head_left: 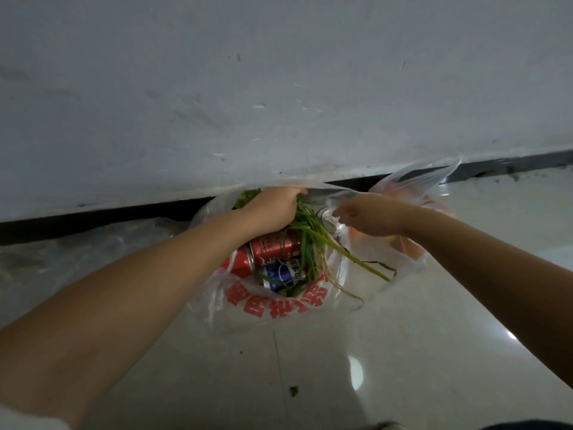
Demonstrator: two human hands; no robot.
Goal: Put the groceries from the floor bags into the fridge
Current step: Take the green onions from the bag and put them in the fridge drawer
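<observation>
I see both bare forearms stretched forward toward twelve o'clock over a glossy pale tiled floor. My left hand curls down into a thin clear plastic bag with red printed characters, its fingers closed around a bunch of long green stalks. My right hand, at one o'clock of the bag, pinches the bag's crinkled rim and holds it open. Inside lie two shiny red cans and a blue can, on their sides. A second filmy bag with orange contents sits touching it at two o'clock, against a scuffed white wall.
</observation>
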